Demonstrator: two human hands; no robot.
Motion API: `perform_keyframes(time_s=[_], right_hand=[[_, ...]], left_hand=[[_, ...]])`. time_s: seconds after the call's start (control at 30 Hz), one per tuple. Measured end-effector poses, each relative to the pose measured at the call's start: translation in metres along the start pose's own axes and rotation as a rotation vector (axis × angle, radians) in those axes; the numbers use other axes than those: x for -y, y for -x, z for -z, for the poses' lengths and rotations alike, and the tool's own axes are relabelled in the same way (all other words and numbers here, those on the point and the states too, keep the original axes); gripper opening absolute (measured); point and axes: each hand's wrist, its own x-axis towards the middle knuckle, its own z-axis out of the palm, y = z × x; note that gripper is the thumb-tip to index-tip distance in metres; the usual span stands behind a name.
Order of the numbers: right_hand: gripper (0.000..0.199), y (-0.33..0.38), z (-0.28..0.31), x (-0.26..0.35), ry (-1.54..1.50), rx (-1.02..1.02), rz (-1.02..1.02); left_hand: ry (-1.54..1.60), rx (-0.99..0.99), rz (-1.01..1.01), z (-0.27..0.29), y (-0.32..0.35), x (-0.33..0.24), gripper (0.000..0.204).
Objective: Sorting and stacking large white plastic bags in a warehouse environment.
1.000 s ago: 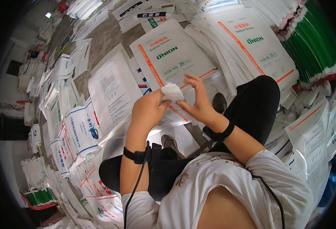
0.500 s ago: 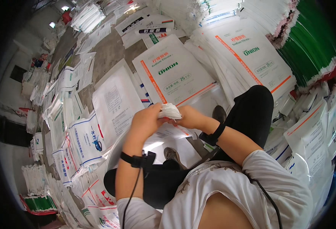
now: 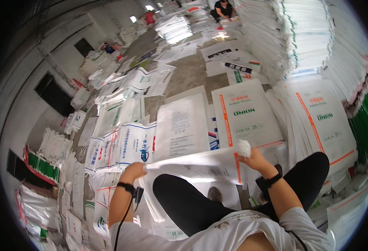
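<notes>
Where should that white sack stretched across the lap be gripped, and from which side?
Grip the white sack at its two ends, coming in from the sides. It is a flat, limp sheet pulled across the knees. The left hand pinches the plain end; the right hand holds the bunched end by the orange stripe. A mid-span grip would probably let the ends droop.

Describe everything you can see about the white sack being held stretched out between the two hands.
The white woven-looking sack with an orange stripe is flat and empty, held roughly level above the person's black-trousered knees. It looks like thin plastic weave with small dark print and an orange band near its right end. The left hand pinches its left edge; the right hand holds the right end, where the material is bunched into a white wad. Its lower layers sag toward the lap.
</notes>
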Motion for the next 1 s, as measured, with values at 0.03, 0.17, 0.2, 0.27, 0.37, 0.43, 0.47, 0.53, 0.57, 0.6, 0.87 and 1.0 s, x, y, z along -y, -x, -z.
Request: perform_keyframes(time_s=[0.03,0.17,0.2,0.27,0.37,0.43,0.47,0.53,0.57,0.6,0.87,1.0], right_hand=[[0.027,-0.001,-0.005,0.003,0.001,0.026,0.033],[0.030,-0.004,-0.011,-0.011,-0.129,-0.025,0.061],[0.028,-0.008,-0.011,-0.010,-0.097,-0.072,-0.002],[0.027,-0.013,-0.004,-0.010,-0.060,-0.168,-0.022],[0.027,0.006,0.018,0.029,-0.145,-0.210,0.140],[0.028,0.004,0.032,0.014,0.179,-0.177,0.370],[0.029,0.001,0.026,0.001,0.060,-0.145,0.209],[0.031,-0.002,0.007,-0.017,-0.133,-0.116,-0.033],[0.033,-0.010,0.004,-0.016,-0.205,-0.131,-0.090],[0.033,-0.008,0.004,-0.015,-0.194,-0.144,-0.111],[0.037,0.009,0.027,-0.001,-0.047,-0.139,-0.053],[0.040,0.014,0.029,0.088,0.076,-0.251,0.235]], left_hand=[[0.097,-0.038,0.123,-0.028,0.018,0.028,0.041],[0.185,-0.259,0.237,-0.045,0.066,0.007,0.039],[0.189,-0.249,0.263,-0.043,0.075,0.001,0.037],[0.176,-0.336,0.189,-0.025,0.098,-0.012,0.033],[0.253,-0.452,0.116,-0.006,0.119,-0.019,0.035],[0.381,-0.425,0.095,-0.002,0.119,-0.027,0.040],[0.300,-0.406,0.108,-0.030,0.102,-0.016,0.041],[0.207,-0.398,0.144,-0.064,0.090,-0.003,0.042],[0.192,-0.435,0.163,-0.057,0.081,-0.003,0.041],[0.165,-0.506,0.092,-0.065,0.084,0.001,0.037],[0.365,-0.346,0.192,-0.062,0.073,-0.030,0.023],[0.344,-0.406,0.165,-0.066,0.089,-0.033,0.019]])
